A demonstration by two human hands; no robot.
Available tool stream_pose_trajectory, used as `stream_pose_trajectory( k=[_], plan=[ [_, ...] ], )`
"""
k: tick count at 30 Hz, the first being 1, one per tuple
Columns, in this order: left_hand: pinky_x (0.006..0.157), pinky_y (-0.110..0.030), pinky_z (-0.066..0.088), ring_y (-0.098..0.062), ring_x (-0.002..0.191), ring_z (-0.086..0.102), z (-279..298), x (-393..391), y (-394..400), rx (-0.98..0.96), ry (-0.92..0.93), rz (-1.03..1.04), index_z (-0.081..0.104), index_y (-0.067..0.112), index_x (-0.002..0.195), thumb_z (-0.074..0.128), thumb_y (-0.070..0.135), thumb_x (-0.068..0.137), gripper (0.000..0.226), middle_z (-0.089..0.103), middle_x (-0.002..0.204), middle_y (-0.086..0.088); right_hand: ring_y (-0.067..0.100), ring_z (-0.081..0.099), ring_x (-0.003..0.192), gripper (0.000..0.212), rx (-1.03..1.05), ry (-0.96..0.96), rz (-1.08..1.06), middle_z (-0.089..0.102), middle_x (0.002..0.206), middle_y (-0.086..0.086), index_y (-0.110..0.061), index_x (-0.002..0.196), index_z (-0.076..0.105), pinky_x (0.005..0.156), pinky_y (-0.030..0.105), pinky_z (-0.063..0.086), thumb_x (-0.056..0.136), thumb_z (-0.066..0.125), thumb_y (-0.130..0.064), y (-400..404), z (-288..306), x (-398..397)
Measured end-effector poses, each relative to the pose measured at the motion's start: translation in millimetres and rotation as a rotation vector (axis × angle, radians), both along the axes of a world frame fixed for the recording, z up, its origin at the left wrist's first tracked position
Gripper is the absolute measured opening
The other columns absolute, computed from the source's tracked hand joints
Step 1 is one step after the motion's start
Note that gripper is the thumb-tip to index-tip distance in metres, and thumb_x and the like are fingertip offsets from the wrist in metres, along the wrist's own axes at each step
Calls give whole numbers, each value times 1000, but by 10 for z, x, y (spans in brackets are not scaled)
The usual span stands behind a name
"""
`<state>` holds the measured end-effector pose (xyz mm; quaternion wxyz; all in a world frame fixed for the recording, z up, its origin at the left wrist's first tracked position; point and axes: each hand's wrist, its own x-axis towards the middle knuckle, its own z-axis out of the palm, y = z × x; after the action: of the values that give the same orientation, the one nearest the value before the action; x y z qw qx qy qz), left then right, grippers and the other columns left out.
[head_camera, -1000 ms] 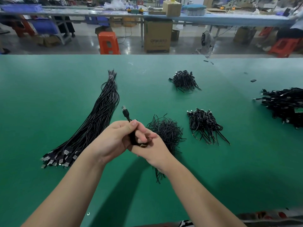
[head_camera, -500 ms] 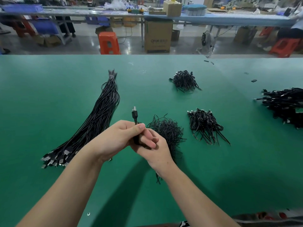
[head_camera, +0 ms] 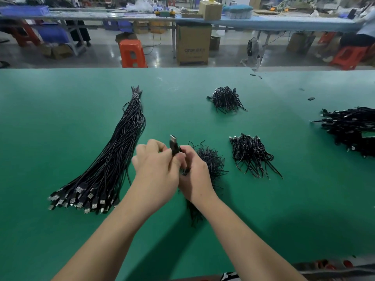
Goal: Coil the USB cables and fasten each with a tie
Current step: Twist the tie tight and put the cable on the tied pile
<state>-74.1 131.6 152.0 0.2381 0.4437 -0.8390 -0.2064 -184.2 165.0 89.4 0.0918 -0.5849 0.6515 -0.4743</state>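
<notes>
On the green tabletop [head_camera: 60, 118] of a workshop, the left hand [head_camera: 156, 169] and right hand [head_camera: 194, 175] meet just above the tie pile [head_camera: 209, 159], fingers clamped on one coiled USB cable [head_camera: 174, 146], probably to keep the coil tight while it is tied.

I see a green table [head_camera: 60, 118] carrying a straight cable bundle [head_camera: 113, 159] at left, three tangled piles centre, and another heap [head_camera: 351, 128] at right.

On the worktop [head_camera: 60, 118], a straight cable bundle [head_camera: 113, 159] lies left of both hands; a tie pile [head_camera: 211, 161] sits just right, coiled heaps [head_camera: 251, 155] farther right and behind [head_camera: 226, 99].
</notes>
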Motion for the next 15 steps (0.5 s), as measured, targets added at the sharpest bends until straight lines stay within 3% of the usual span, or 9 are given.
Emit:
stream_pose_trajectory(
  k=[3, 6, 9, 11, 13, 15],
  plan=[
    [94, -36, 32, -23, 103, 38, -40, 25, -105, 112, 66, -23, 71, 15, 89, 48, 28, 103, 30, 40, 91, 4, 8, 55, 71, 21, 99, 49, 19, 59, 83, -16, -26, 105, 47, 65, 27, 40, 94, 47, -44, -28, -43, -4],
    [89, -37, 38, -23, 96, 47, -128, -1, -125, 142, 147, -18, 68, 11, 88, 45, 27, 103, 32, 44, 87, 3, 38, 58, 87, 20, 235, 143, 1, 62, 100, 8, -18, 109, 43, 74, 44, 41, 105, 36, -35, -39, -44, 4],
    [68, -28, 38, -14, 79, 55, -207, -19, -114, 31, 275, 69, 60, 18, 79, 55, 34, 98, 26, 52, 81, 4, 41, 58, 84, 15, 246, 82, 32, 63, 97, 13, -17, 102, 40, 70, 44, 40, 106, 37, -31, -32, 53, 27],
    [63, -19, 38, -5, 73, 56, -219, 6, -155, -4, 357, 139, 54, 24, 85, 67, 46, 88, 25, 54, 82, 8, 42, 59, 85, 11, 270, 68, 28, 65, 96, 16, -15, 104, 42, 71, 45, 42, 105, 39, -25, -15, 99, 16],
    [60, -16, 42, -4, 68, 58, -228, 45, -241, 62, 342, 102, 50, 31, 89, 74, 54, 77, 36, 60, 75, 9, 43, 60, 86, 9, 307, 88, 28, 66, 96, 18, -13, 105, 43, 73, 46, 44, 104, 40, -22, 2, 117, -5],
    [58, -19, 45, -6, 63, 58, -230, 79, -313, 103, 247, -35, 57, 34, 91, 76, 55, 75, 32, 63, 74, 14, 42, 60, 83, 7, 348, 111, 47, 65, 94, 18, -14, 103, 41, 72, 46, 45, 104, 39, -21, 9, 128, -23]
  ],
)
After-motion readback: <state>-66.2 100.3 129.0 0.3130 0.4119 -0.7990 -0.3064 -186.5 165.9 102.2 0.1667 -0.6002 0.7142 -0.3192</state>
